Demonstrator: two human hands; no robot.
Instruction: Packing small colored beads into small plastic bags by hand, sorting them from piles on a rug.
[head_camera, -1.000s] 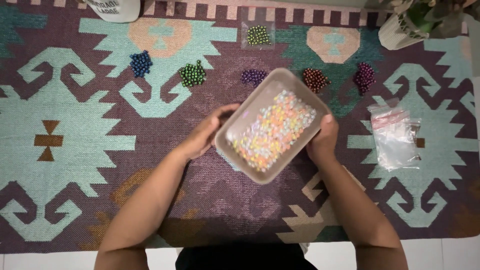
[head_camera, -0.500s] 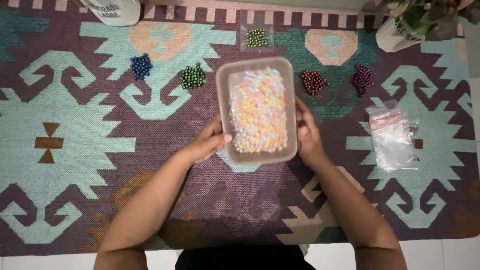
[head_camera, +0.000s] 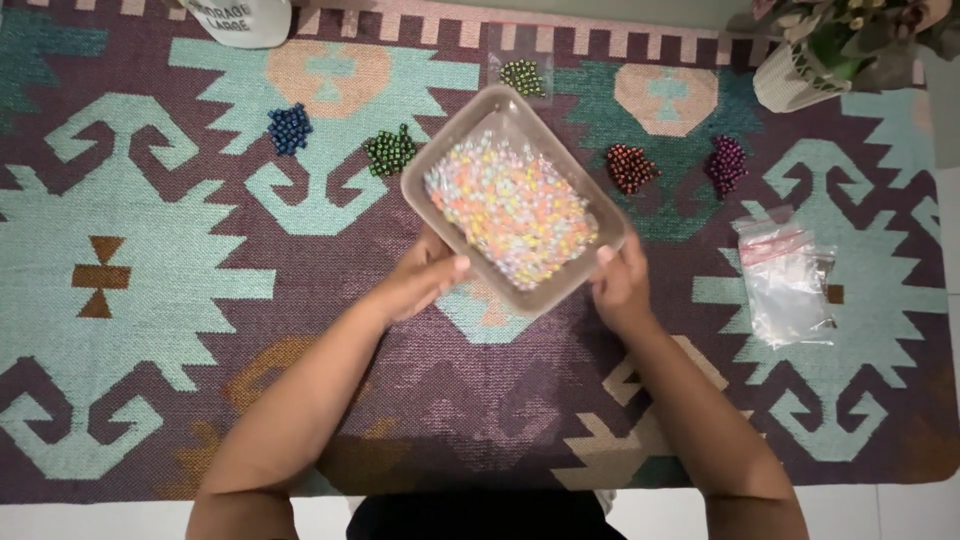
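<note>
Head view: the tray (head_camera: 432, 205) of pastel beads (head_camera: 512, 205) is being swung again, now pointing toward eleven o'clock, gripped by left hand (head_camera: 425, 280) and right hand (head_camera: 620, 285); fingers apparently pressed on its rim.

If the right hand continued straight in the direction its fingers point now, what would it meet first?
The right hand points up and slightly left, and already grips the beige rectangular plastic tray of pastel beads. Beyond the tray, probably the small clear bag of yellow-green beads, though heights are unclear.
</note>
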